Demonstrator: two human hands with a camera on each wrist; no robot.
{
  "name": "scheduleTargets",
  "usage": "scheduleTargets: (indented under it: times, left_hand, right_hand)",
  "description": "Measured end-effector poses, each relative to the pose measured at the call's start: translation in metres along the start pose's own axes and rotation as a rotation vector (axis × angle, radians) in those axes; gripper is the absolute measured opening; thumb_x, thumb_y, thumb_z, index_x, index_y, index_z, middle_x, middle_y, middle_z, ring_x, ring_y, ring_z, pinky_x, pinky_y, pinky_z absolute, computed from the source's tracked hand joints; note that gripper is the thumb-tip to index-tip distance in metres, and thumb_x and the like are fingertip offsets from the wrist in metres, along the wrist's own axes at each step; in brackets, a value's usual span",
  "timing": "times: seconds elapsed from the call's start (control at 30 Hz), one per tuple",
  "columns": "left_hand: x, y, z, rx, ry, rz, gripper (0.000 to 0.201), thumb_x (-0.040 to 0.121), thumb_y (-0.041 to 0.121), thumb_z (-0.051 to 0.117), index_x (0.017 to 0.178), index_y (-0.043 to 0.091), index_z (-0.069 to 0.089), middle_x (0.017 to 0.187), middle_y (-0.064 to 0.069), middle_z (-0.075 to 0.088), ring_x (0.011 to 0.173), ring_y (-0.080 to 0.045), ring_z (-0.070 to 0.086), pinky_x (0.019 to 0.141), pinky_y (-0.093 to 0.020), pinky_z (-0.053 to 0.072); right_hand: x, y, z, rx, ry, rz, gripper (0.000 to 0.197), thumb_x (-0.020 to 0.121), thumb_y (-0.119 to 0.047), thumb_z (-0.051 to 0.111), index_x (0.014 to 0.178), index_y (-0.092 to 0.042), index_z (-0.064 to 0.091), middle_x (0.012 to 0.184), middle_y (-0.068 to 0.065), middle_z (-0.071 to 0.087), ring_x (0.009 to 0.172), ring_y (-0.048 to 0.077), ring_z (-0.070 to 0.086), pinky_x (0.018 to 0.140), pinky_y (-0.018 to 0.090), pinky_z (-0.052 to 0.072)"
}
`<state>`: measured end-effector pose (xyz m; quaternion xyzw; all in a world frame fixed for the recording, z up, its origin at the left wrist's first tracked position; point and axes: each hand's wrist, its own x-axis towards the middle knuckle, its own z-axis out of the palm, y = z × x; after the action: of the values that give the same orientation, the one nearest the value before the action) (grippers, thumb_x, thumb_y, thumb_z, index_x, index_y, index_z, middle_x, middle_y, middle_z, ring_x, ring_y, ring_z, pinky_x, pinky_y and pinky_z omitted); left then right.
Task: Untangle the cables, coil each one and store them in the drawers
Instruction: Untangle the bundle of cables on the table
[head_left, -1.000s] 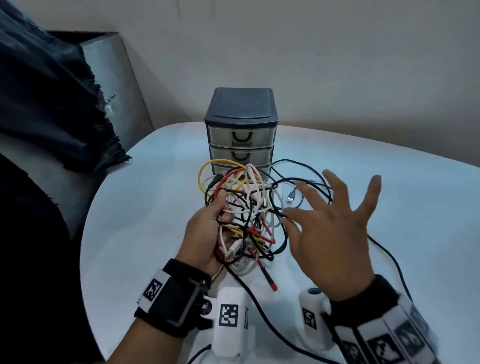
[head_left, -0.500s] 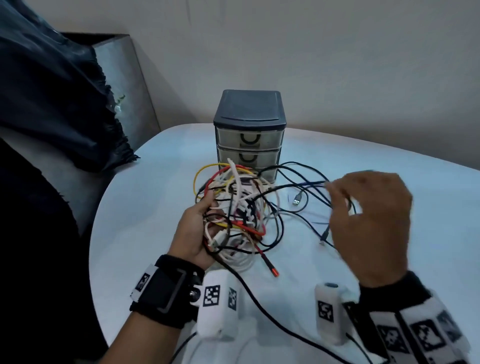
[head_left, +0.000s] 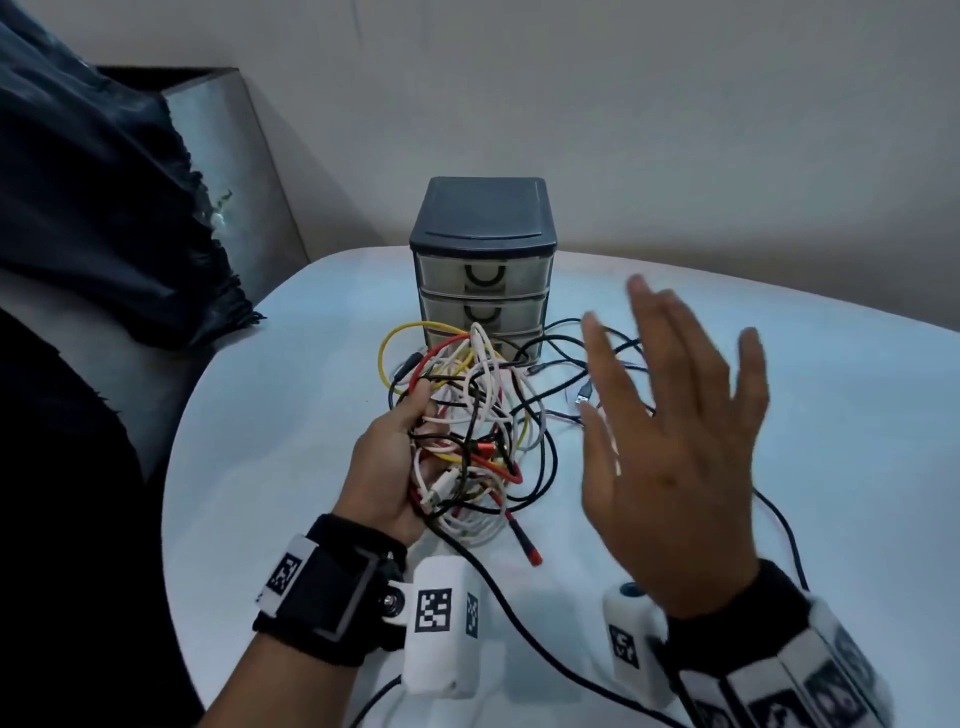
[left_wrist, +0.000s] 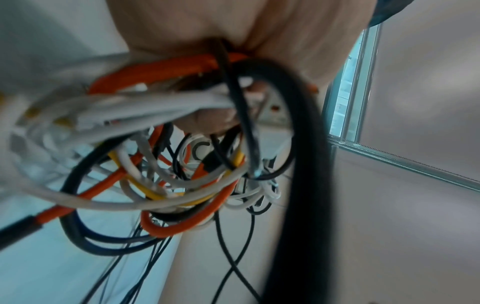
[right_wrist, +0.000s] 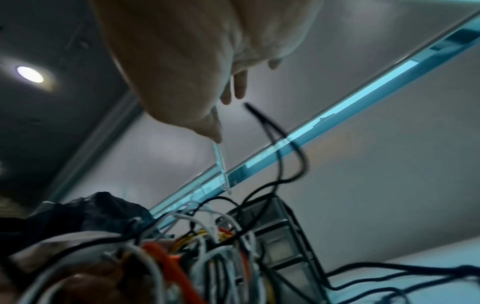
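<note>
Head view: left hand (head_left: 387, 470) grips the cable tangle (head_left: 467, 421) just in front of the drawers (head_left: 483, 291), all shut, at 12 o'clock on the table (head_left: 270, 467). Right hand (head_left: 670, 441) hovers at 3 o'clock of the tangle, fingers spread wide, holding nothing.

Left wrist view: fingers (left_wrist: 213, 121) curl round white, orange & black strands (left_wrist: 166, 181), knotted tight.

Right wrist view: spread fingers (right_wrist: 233, 86) above; a black cable end (right_wrist: 262, 117) loops up free.

Best approach, I'd say: pinch one loose plug end, feed it back thru the loops slowly, don't yank; left hand loosens its grip a bit.

no readable text, only square coded markers (head_left: 432, 610) on wrist cameras
</note>
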<state>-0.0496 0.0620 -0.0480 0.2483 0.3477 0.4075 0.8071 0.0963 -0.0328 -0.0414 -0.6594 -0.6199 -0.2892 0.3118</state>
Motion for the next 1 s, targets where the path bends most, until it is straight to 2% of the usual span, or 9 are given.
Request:
scheduleTargets:
  times: [0.1, 0.2, 0.27, 0.37, 0.43, 0.57, 0.7, 0.9, 1.0]
  left_hand:
    - [0.003, -0.001, -0.004, 0.0, 0.03, -0.029, 0.057, 0.102, 0.028, 0.043, 0.049, 0.012, 0.059, 0.046, 0.002, 0.05, 0.036, -0.012, 0.052, 0.04, -0.019, 0.046]
    - [0.003, -0.001, -0.007, 0.012, 0.034, -0.078, 0.038, 0.099, 0.028, 0.048, 0.064, 0.015, 0.044, 0.05, 0.004, 0.034, 0.031, -0.009, 0.039, 0.037, -0.014, 0.04]
    - [-0.001, 0.001, -0.005, 0.007, -0.012, -0.102, 0.037, 0.101, 0.026, 0.044, 0.067, 0.013, 0.04, 0.049, 0.005, 0.029, 0.023, -0.007, 0.034, 0.031, -0.009, 0.034]
    - [-0.005, 0.003, -0.003, 0.026, -0.065, -0.113, 0.036, 0.101, 0.027, 0.045, 0.068, 0.013, 0.039, 0.05, 0.005, 0.027, 0.022, -0.006, 0.032, 0.03, -0.009, 0.032]
    - [-0.004, 0.003, -0.005, 0.043, -0.06, -0.117, 0.035, 0.101, 0.027, 0.045, 0.069, 0.014, 0.039, 0.052, 0.005, 0.027, 0.022, -0.006, 0.032, 0.03, -0.009, 0.031]
    - [0.0, 0.006, -0.007, 0.026, -0.026, -0.111, 0.035, 0.102, 0.027, 0.044, 0.069, 0.015, 0.038, 0.05, 0.006, 0.029, 0.021, -0.007, 0.032, 0.03, -0.009, 0.033]
    - [0.005, 0.005, -0.01, 0.035, -0.038, -0.161, 0.035, 0.1, 0.032, 0.047, 0.069, 0.018, 0.039, 0.054, 0.008, 0.027, 0.022, -0.006, 0.03, 0.031, -0.01, 0.033]
    - [0.003, 0.0, 0.0, -0.022, -0.078, -0.169, 0.037, 0.101, 0.03, 0.047, 0.068, 0.016, 0.039, 0.048, 0.007, 0.031, 0.023, -0.006, 0.032, 0.033, -0.011, 0.035]
    - [0.001, 0.002, -0.001, -0.156, -0.153, -0.198, 0.035, 0.103, 0.03, 0.041, 0.072, 0.013, 0.043, 0.045, 0.002, 0.045, 0.029, -0.012, 0.047, 0.036, -0.018, 0.045]
  right_hand:
    - [0.0, -0.011, 0.001, 0.249, 0.015, -0.182, 0.038, 0.082, 0.002, 0.06, 0.118, -0.006, 0.069, 0.119, 0.011, 0.069, 0.105, 0.029, 0.065, 0.09, 0.044, 0.048]
    - [-0.001, -0.001, 0.016, 0.248, -0.265, -0.093, 0.039, 0.08, -0.002, 0.059, 0.115, -0.017, 0.068, 0.111, -0.003, 0.07, 0.077, 0.022, 0.068, 0.062, 0.035, 0.053]
    - [-0.005, 0.007, 0.026, 0.196, -0.433, -0.018, 0.039, 0.083, -0.005, 0.06, 0.117, -0.025, 0.065, 0.113, -0.01, 0.069, 0.071, 0.021, 0.068, 0.054, 0.034, 0.053]
    - [-0.009, 0.014, 0.033, 0.173, -0.538, 0.002, 0.041, 0.086, -0.009, 0.063, 0.123, -0.028, 0.064, 0.104, -0.01, 0.07, 0.068, 0.021, 0.067, 0.052, 0.034, 0.052]
    - [-0.007, 0.016, 0.034, 0.182, -0.529, 0.025, 0.027, 0.091, -0.015, 0.06, 0.114, -0.025, 0.068, 0.089, -0.007, 0.066, 0.068, 0.022, 0.065, 0.052, 0.033, 0.049]
    - [-0.003, 0.019, 0.031, 0.229, -0.307, 0.093, 0.019, 0.092, -0.025, 0.054, 0.09, -0.02, 0.072, 0.076, -0.005, 0.065, 0.058, 0.018, 0.059, 0.052, 0.033, 0.05]
    - [-0.001, 0.017, 0.026, 0.34, -0.141, 0.245, 0.015, 0.094, -0.021, 0.059, 0.093, -0.018, 0.073, 0.081, -0.004, 0.07, 0.057, 0.014, 0.055, 0.057, 0.034, 0.052]
    - [0.002, 0.025, 0.022, 0.433, -0.014, 0.44, 0.01, 0.093, -0.019, 0.065, 0.098, -0.019, 0.074, 0.091, -0.005, 0.073, 0.064, 0.011, 0.06, 0.065, 0.033, 0.053]
    - [0.002, 0.019, 0.015, 0.5, -0.033, 0.405, 0.016, 0.091, -0.017, 0.068, 0.106, -0.02, 0.071, 0.108, -0.006, 0.067, 0.07, 0.007, 0.062, 0.061, 0.026, 0.052]
